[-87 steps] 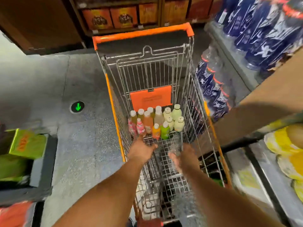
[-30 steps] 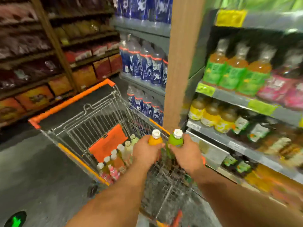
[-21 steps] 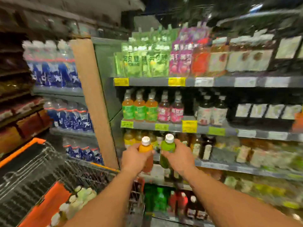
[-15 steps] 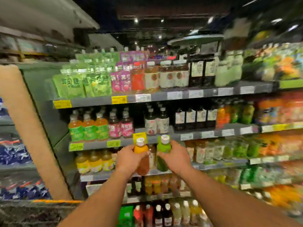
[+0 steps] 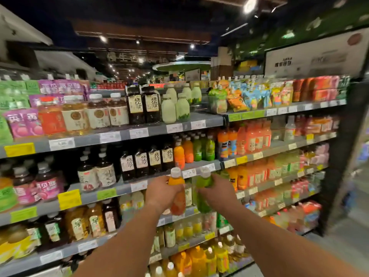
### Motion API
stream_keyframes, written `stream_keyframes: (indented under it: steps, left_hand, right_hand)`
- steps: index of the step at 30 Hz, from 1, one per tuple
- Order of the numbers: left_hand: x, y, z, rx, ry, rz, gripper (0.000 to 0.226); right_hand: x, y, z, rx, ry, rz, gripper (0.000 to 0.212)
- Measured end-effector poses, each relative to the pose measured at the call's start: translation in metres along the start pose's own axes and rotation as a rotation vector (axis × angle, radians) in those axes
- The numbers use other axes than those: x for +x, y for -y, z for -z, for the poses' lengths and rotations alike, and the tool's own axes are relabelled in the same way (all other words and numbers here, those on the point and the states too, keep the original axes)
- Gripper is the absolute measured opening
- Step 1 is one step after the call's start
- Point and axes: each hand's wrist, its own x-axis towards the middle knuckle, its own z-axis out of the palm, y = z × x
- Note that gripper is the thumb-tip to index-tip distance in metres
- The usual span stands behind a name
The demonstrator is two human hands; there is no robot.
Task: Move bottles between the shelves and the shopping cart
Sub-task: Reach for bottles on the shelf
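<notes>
The small orange juice bottle with a white cap (image 5: 177,193) is gripped in the left hand (image 5: 161,193) and the matching green juice bottle (image 5: 202,191) in the right hand (image 5: 216,193), both upright in front of the grey metal shelf (image 5: 139,184). The step looks like restocking from cart to shelf; next each bottle needs a free slot among the matching orange and green bottles (image 5: 194,149) one tier up, in a dim shop aisle

orange bottle (image 5: 177,193): white cap, standing upright, sitting in left hand (image 5: 159,193) grip, at 9 o'clock of green bottle.
green bottle (image 5: 203,191): white cap, standing upright, sitting in right hand (image 5: 216,193) grip.
shelves (image 5: 111,136): facing both bottles, carrying rows of drinks.
</notes>
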Motion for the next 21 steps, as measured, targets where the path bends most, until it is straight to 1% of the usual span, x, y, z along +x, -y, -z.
stream_keyframes:
  steps: [4,7,12,16,19,21]
  left_hand:
    - [0.023,-0.017,-0.038,-0.011,0.025,0.007,0.029]
    - [0.052,-0.019,-0.055,0.014,0.032,0.001,0.035]
    - [0.108,-0.020,-0.081,-0.028,0.021,0.017,0.033]
    - [0.143,-0.026,-0.102,-0.028,-0.002,0.031,0.038]
    - [0.174,-0.032,-0.119,-0.016,-0.053,0.044,0.035]
    - [0.197,-0.039,-0.130,0.006,-0.093,0.031,0.038]
  right_hand:
    - [0.035,-0.025,0.012,-0.038,-0.004,-0.018,0.028]
    - [0.066,-0.035,0.005,-0.071,-0.009,-0.002,0.029]
    - [0.116,-0.054,-0.005,-0.065,-0.006,-0.013,0.033]
    - [0.161,-0.067,-0.007,-0.027,-0.008,0.010,0.016]
    - [0.200,-0.076,-0.009,-0.028,0.013,0.033,0.021]
    - [0.231,-0.081,-0.012,-0.012,0.020,0.068,0.031]
